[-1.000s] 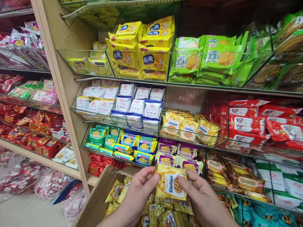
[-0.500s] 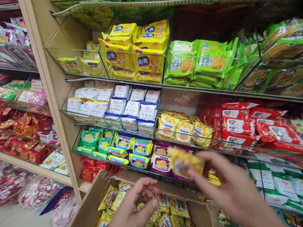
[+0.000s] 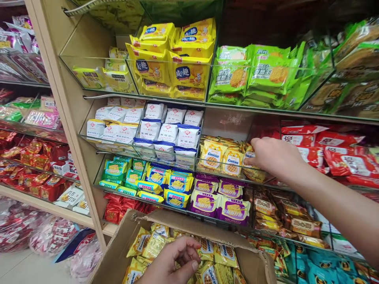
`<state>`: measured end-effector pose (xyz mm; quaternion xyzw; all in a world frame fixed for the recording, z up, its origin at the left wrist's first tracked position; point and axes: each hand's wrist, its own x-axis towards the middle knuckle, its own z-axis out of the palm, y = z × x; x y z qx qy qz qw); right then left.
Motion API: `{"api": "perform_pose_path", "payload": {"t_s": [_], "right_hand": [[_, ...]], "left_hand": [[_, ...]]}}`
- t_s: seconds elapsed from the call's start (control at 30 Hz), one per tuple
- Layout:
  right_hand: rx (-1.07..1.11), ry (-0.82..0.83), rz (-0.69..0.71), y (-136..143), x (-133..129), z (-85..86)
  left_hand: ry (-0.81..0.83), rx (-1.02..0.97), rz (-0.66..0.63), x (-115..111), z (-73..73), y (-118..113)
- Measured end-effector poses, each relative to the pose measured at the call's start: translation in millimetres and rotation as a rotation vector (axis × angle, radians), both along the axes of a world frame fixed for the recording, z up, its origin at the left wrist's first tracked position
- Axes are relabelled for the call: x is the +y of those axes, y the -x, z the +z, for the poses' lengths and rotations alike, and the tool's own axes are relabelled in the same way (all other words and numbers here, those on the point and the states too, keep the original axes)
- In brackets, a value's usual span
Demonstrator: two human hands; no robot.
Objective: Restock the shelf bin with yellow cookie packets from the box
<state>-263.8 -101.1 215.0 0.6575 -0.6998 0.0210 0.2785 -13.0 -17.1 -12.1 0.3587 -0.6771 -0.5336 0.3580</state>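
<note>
My right hand reaches into the middle shelf compartment, fingers closed on a yellow cookie packet at the right end of a row. Its fingertips are partly hidden. Left of it in that row stand upright cookie packets of the same kind. Lower down, my left hand hovers over an open cardboard box, fingers loosely curled and apart from the thumb, with nothing seen in them. Inside the box lie several yellow cookie packets, partly covered by my left hand.
Clear dividers and front panels edge the shelves. Above are yellow biscuit packs and green biscuit packs. White packets sit left of the cookies, red packets right. Purple soda biscuits lie below. A wooden upright stands left.
My right hand has moved up from above the box into the cookie compartment, taking the packet with it. My left hand stays over the box. The view has shifted slightly.
</note>
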Motion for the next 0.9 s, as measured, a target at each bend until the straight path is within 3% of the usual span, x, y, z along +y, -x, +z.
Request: {"api": "perform_pose_path", "payload": {"t_s": [0.1,0.23,0.43,0.63,0.77,0.9], "right_hand": [[0.039,-0.038,0.002,-4,-1,0.4],[0.028,-0.201,-0.018,-4,-9,6.4],[0.036,-0.352,0.125,-4,-21,11.3],[-0.050,-0.284,0.121,-1,-29,19.5],[-0.150,-0.383,0.158,1,-38,0.4],[-0.216,-0.377,0.195,5,-46,-4.4]], "left_hand": [[-0.018,-0.066,-0.012,-1,-2.7,-1],[-0.038,-0.222,-0.090,0,3.9,-2],[-0.013,-0.280,-0.113,0,4.6,-2],[0.016,-0.271,-0.094,-3,-2.5,-6],[0.029,-0.291,-0.146,-13,-25.1,-8],[0.187,-0.599,-0.172,-21,-68.7,-14]]}}
